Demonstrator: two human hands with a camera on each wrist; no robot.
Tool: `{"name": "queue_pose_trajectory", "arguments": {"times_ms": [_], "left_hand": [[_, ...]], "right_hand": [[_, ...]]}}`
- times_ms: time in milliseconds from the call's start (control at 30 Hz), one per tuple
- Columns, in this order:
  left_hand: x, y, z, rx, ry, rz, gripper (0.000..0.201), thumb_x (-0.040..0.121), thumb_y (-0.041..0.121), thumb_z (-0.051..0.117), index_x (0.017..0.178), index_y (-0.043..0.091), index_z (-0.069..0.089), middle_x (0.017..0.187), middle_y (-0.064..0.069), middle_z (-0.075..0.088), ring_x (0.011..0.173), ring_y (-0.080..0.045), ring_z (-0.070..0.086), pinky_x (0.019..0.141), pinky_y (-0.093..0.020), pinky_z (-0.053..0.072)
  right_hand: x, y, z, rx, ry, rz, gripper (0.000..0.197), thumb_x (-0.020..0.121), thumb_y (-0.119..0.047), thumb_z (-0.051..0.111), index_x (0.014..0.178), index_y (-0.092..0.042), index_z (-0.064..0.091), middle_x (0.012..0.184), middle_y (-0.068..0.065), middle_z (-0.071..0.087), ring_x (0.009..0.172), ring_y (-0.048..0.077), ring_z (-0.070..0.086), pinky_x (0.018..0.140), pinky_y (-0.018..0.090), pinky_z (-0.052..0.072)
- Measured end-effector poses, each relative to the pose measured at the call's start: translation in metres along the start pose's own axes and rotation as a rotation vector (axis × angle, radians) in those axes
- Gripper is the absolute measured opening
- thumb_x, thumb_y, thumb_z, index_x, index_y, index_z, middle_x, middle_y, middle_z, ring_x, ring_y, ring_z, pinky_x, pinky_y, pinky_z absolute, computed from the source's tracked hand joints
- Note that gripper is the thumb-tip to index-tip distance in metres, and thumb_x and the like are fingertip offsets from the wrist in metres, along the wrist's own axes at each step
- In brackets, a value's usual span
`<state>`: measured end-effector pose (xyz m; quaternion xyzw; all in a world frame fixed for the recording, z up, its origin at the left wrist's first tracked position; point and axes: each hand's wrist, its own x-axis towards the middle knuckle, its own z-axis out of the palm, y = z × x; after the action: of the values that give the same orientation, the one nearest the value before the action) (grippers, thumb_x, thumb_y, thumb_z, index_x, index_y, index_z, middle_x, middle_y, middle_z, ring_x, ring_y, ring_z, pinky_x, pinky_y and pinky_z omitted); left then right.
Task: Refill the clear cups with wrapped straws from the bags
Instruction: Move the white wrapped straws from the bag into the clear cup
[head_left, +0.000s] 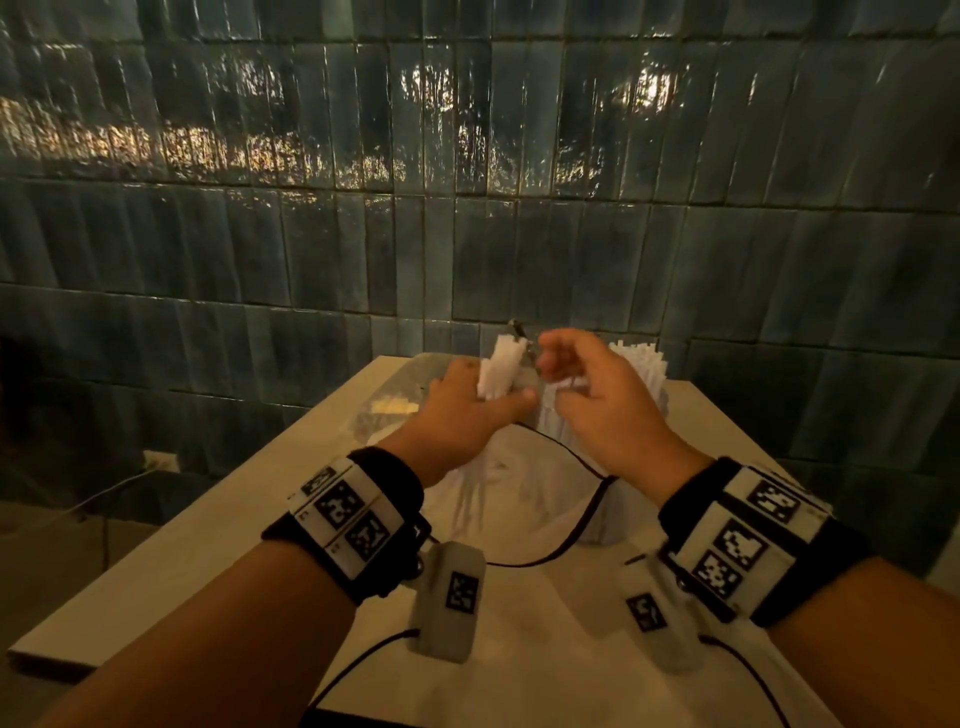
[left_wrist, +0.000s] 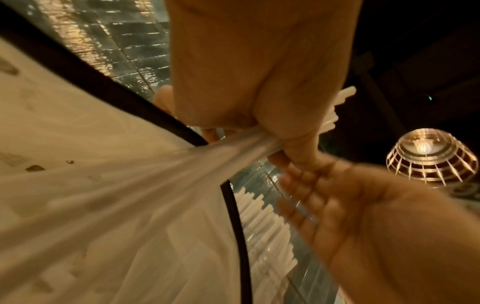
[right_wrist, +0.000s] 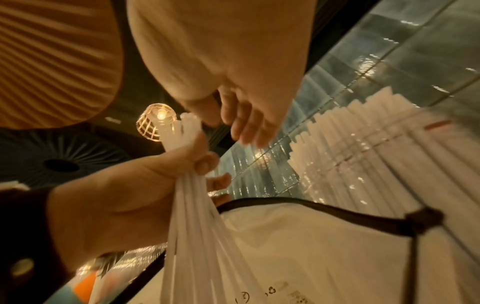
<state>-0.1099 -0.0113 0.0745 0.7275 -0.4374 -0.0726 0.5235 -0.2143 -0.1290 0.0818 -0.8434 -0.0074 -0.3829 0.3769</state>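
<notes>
My left hand (head_left: 467, 405) grips a bundle of white wrapped straws (head_left: 501, 366) upright above the table; their lower ends run down into a white plastic bag (head_left: 519, 499) lying under both hands. In the right wrist view the left hand (right_wrist: 145, 185) closes round the bundle (right_wrist: 187, 131). My right hand (head_left: 597, 400) hovers just right of the bundle, its fingers (right_wrist: 246, 127) relaxed and holding nothing. Behind the right hand stands a clear cup (head_left: 644, 374) packed with wrapped straws, also seen in the right wrist view as the cup (right_wrist: 376, 148).
The pale table (head_left: 208, 519) ends at a dark tiled wall (head_left: 467, 208). A clear bag (head_left: 387, 405) lies at the back left. A black cable (head_left: 571, 540) crosses the white bag. The table's left edge drops to the floor.
</notes>
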Motion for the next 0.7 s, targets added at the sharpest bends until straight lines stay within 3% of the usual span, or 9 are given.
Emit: {"name": "queue_pose_trajectory", "arguments": {"times_ms": [100, 167, 267, 333, 400, 467, 533, 600, 700], "left_hand": [[-0.003, 0.010, -0.006, -0.165, -0.004, 0.059, 0.034, 0.090, 0.033, 0.058, 0.107, 0.004, 0.064, 0.101, -0.015, 0.066, 0.092, -0.016, 0.065, 0.082, -0.028, 0.054], [-0.002, 0.017, -0.003, -0.210, -0.023, 0.084, 0.032, 0.092, 0.030, 0.056, 0.105, 0.001, 0.061, 0.099, -0.019, 0.063, 0.089, -0.020, 0.066, 0.077, -0.026, 0.056], [0.003, 0.025, 0.006, -0.188, -0.012, 0.066, 0.039, 0.089, 0.037, 0.058, 0.119, 0.012, 0.052, 0.104, -0.009, 0.062, 0.092, -0.016, 0.064, 0.066, -0.017, 0.052], [0.005, 0.029, 0.011, -0.130, 0.037, 0.078, 0.044, 0.088, 0.040, 0.059, 0.124, 0.016, 0.050, 0.108, -0.006, 0.060, 0.098, -0.017, 0.061, 0.076, -0.022, 0.050], [0.007, 0.030, 0.012, -0.136, 0.078, 0.076, 0.048, 0.088, 0.040, 0.059, 0.128, 0.018, 0.047, 0.110, -0.004, 0.058, 0.102, -0.017, 0.058, 0.085, -0.029, 0.049], [0.009, 0.029, 0.013, -0.174, 0.075, 0.067, 0.046, 0.087, 0.041, 0.059, 0.127, 0.021, 0.046, 0.103, 0.005, 0.059, 0.097, -0.012, 0.058, 0.078, -0.022, 0.048], [0.010, 0.027, 0.015, -0.205, 0.067, 0.073, 0.040, 0.085, 0.042, 0.061, 0.119, 0.026, 0.047, 0.097, 0.011, 0.059, 0.091, -0.006, 0.059, 0.069, -0.016, 0.046], [0.012, 0.028, 0.019, -0.262, 0.061, 0.099, 0.038, 0.084, 0.042, 0.065, 0.115, 0.025, 0.052, 0.099, 0.005, 0.062, 0.088, -0.008, 0.062, 0.059, -0.013, 0.048], [0.013, 0.024, 0.023, -0.376, -0.065, 0.143, 0.054, 0.076, 0.040, 0.075, 0.120, 0.028, 0.047, 0.118, -0.007, 0.055, 0.095, -0.019, 0.064, 0.061, -0.024, 0.053]], "right_hand": [[-0.004, 0.006, 0.002, 0.004, -0.276, 0.136, 0.050, 0.080, -0.001, 0.066, 0.118, -0.029, 0.049, 0.109, -0.008, 0.061, 0.102, 0.005, 0.059, 0.085, 0.012, 0.049], [-0.006, 0.008, 0.010, 0.058, -0.371, 0.137, 0.059, 0.078, -0.012, 0.074, 0.124, -0.033, 0.045, 0.116, -0.011, 0.060, 0.108, 0.001, 0.057, 0.090, 0.015, 0.048], [-0.001, 0.006, 0.024, 0.070, -0.282, 0.057, 0.068, 0.072, -0.021, 0.080, 0.131, -0.024, 0.044, 0.116, -0.016, 0.058, 0.110, -0.004, 0.055, 0.087, 0.012, 0.047], [0.004, 0.004, 0.030, 0.084, -0.191, -0.015, 0.071, 0.070, -0.020, 0.083, 0.130, -0.022, 0.045, 0.113, -0.022, 0.056, 0.107, -0.015, 0.051, 0.082, 0.003, 0.042], [0.007, 0.004, 0.031, 0.099, -0.174, -0.018, 0.072, 0.069, -0.019, 0.083, 0.130, -0.021, 0.045, 0.114, -0.020, 0.057, 0.109, -0.013, 0.052, 0.084, 0.004, 0.042], [0.008, 0.005, 0.029, 0.092, -0.173, 0.014, 0.072, 0.072, -0.016, 0.081, 0.133, -0.021, 0.043, 0.114, -0.019, 0.057, 0.108, -0.009, 0.054, 0.083, 0.007, 0.045], [0.007, 0.004, 0.025, 0.061, -0.179, 0.069, 0.065, 0.075, -0.009, 0.077, 0.130, -0.020, 0.045, 0.105, -0.015, 0.060, 0.100, -0.001, 0.061, 0.078, 0.019, 0.055], [0.006, 0.002, 0.017, 0.044, -0.184, 0.096, 0.045, 0.079, -0.005, 0.071, 0.117, -0.022, 0.053, 0.085, -0.017, 0.062, 0.078, 0.000, 0.065, 0.064, 0.027, 0.058], [0.012, -0.001, -0.001, 0.067, -0.120, 0.099, 0.014, 0.087, -0.008, 0.062, 0.089, -0.022, 0.062, 0.063, -0.008, 0.065, 0.058, 0.005, 0.064, 0.050, 0.015, 0.049]]}}
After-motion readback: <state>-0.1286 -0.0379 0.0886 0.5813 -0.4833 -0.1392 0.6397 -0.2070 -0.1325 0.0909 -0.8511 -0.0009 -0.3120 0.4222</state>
